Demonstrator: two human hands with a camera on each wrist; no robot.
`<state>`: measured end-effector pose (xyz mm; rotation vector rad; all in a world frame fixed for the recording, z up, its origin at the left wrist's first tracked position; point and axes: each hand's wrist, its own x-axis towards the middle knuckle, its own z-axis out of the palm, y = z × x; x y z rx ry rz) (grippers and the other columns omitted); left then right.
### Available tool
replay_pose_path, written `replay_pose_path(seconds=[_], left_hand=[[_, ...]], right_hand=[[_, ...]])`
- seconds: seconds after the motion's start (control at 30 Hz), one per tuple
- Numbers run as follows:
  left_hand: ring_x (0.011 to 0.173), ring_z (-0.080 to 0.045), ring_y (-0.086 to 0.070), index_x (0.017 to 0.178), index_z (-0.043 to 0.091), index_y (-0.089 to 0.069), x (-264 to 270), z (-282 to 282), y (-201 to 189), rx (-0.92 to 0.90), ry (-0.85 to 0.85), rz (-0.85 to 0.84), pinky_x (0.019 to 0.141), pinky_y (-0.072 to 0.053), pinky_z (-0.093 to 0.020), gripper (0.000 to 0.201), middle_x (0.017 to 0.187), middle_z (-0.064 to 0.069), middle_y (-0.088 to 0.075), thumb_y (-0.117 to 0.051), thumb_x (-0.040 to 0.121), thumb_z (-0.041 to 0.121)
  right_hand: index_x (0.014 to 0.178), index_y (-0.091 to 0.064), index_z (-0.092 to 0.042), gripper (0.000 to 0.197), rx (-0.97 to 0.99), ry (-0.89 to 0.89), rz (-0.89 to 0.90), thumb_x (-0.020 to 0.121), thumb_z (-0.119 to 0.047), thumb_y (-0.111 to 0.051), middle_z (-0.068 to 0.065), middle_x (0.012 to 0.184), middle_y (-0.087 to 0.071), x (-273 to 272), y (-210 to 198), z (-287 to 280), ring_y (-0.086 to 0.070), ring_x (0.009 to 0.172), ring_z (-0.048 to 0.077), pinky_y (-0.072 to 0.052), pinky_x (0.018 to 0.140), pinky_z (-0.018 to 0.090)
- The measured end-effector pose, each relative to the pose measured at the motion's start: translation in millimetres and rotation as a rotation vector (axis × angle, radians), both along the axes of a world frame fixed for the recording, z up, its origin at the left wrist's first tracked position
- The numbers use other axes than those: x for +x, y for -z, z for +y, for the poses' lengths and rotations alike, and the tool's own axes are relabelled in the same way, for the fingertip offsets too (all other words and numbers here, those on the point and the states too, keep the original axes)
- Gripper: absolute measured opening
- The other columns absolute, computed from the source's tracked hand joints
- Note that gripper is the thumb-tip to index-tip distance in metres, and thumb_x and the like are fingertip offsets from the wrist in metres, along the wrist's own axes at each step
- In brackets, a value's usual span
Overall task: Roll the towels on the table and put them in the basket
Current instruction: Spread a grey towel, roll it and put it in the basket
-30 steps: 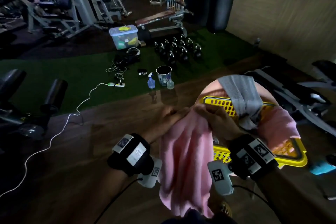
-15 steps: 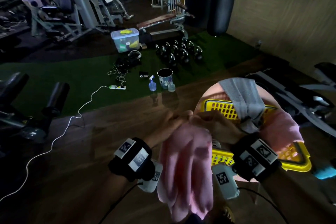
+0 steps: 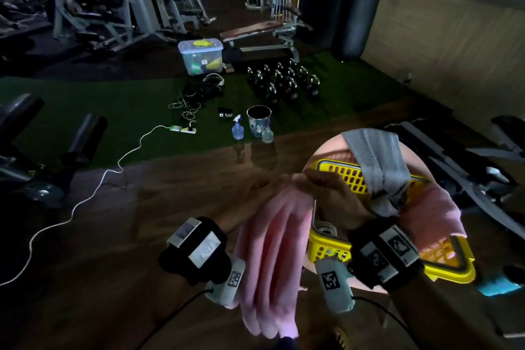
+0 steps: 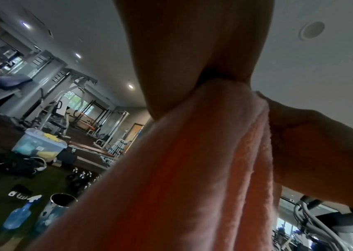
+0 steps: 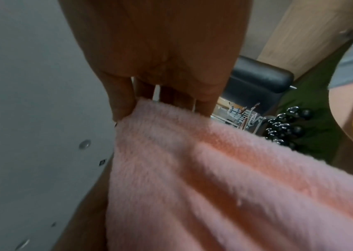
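Gym floor behind; pink towel [image 3: 272,258] below both grips.

Head cam looked fwd and down over both wrists at the gym floor, while L & R wrist cams sat v. close, angled up along the hands, all three sharing the pink towel [image 3: 272,250].

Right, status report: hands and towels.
Both hands, left and right, pinch pink towel, hanging unrolled. Grey towel draped over yellow basket.
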<state>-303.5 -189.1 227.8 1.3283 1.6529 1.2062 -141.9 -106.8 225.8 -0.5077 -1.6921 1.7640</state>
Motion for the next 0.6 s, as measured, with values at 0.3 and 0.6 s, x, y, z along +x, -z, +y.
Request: replay_pose_path(seconds=[0.3,0.6], left_hand=[[0.065,-0.015,-0.050,0.069,-0.008,-0.059,-9,7,-18,0.069,0.109,-0.105,0.064,-0.037,-0.028,0.050,0.066,-0.010,-0.055,-0.066,0.085,0.039],[0.076,-0.015,-0.053,0.084,-0.012,-0.065,-18,6,-12,0.100,0.067,-0.131,0.065,-0.040,-0.016,0.037,0.079,-0.015,-0.059,-0.064,0.089,0.025]], right_hand=[[0.090,-0.065,0.005,0.054,0.230,-0.134,-0.220,0.084,-0.049,-0.065,0.026,0.080,-0.063,-10,2,-7,-0.054,0.078,0.014,-0.043,0.070,0.034],[0.091,-0.065,-0.012,0.010,0.251,-0.219,-0.314,0.094,-0.017,-0.057,-0.005,0.086,-0.071,-16,-1,-6,-0.060,0.083,0.000,-0.051,0.074,0.024]])
